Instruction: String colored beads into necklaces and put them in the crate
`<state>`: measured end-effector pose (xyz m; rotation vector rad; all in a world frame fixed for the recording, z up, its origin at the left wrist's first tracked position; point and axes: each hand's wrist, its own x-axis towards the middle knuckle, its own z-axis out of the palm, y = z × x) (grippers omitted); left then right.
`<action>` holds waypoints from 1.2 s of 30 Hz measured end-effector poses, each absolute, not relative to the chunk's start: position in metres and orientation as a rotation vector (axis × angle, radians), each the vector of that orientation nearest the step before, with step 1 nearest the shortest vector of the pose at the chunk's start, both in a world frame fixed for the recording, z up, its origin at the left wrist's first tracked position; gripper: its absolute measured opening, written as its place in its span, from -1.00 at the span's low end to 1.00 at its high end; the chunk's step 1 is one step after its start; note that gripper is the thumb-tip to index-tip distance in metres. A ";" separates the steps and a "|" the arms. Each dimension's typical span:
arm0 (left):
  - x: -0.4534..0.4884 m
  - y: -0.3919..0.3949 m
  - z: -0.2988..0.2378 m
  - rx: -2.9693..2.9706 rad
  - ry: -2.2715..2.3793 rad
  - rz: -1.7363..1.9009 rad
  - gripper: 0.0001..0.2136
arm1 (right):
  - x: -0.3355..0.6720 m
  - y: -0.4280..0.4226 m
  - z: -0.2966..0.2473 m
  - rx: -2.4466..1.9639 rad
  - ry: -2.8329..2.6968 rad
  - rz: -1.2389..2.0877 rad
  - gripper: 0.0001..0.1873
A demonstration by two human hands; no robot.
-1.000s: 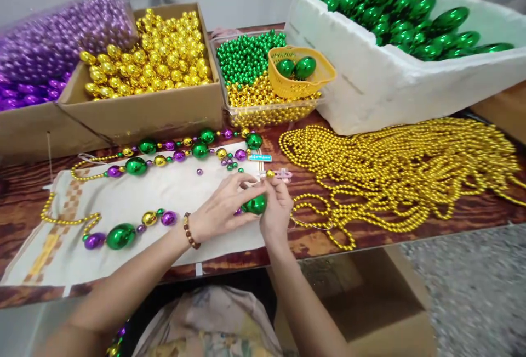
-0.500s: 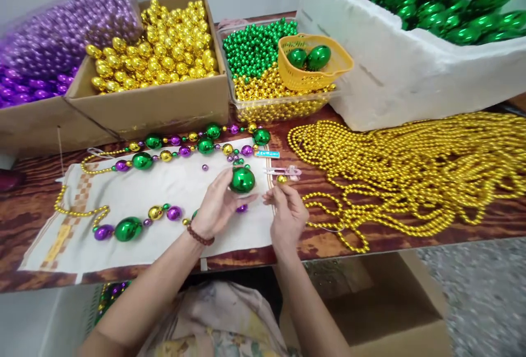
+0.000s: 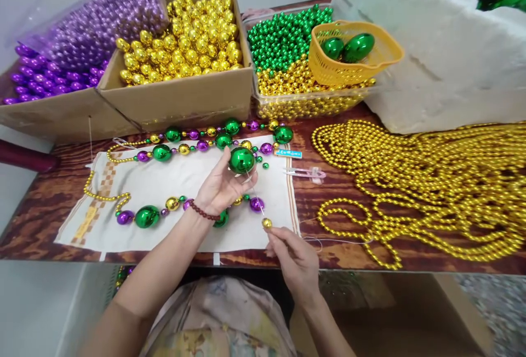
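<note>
My left hand (image 3: 224, 181) is closed around a large shiny green bead (image 3: 241, 160), held above the white cloth (image 3: 135, 187). A thin thread (image 3: 258, 199) runs taut from this bead down to a small gold bead (image 3: 267, 223). My right hand (image 3: 295, 258) pinches the thread right at the gold bead, fingertips against its lower edge. Beneath and behind my left wrist lies a strand of beads (image 3: 147, 216) in green, gold and purple, partly hidden. Two more strands (image 3: 161, 152) lie along the cloth's back edge, and a few small green beads (image 3: 265, 165) lie loose near them.
Pink thread snips (image 3: 304, 174) and a blue label (image 3: 288, 154) lie to the right. Gold bead chains (image 3: 411, 181) spread over the table. Behind stand a cardboard box (image 3: 176, 99) of beads, a clear tub (image 3: 316, 106), a yellow basket (image 3: 353, 72) and a white foam box (image 3: 444, 72).
My right hand has drawn down and toward me, and the thread now stretches between the green bead and the gold bead. My left hand has turned, still holding the green bead. The view has shifted.
</note>
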<state>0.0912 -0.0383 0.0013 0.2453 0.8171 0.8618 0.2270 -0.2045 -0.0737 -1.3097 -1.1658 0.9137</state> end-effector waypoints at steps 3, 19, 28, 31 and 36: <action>0.091 -0.038 0.005 0.183 0.801 0.879 -0.73 | 0.227 -0.204 -0.074 -1.300 -1.184 0.906 -0.85; 0.092 -0.050 0.004 0.367 0.639 1.010 -0.80 | 0.211 -0.195 -0.085 -1.286 -1.043 0.864 -0.84; 0.099 -0.072 -0.003 0.530 0.679 0.964 -0.66 | 0.202 -0.169 -0.075 -1.274 -0.855 0.932 -0.87; 0.100 -0.077 -0.006 0.538 0.712 0.983 -0.65 | 0.207 -0.166 -0.072 -1.240 -0.818 1.069 -0.84; 0.100 -0.079 -0.011 0.555 0.720 1.005 -0.67 | 0.217 -0.173 -0.072 -1.219 -0.713 1.278 -0.74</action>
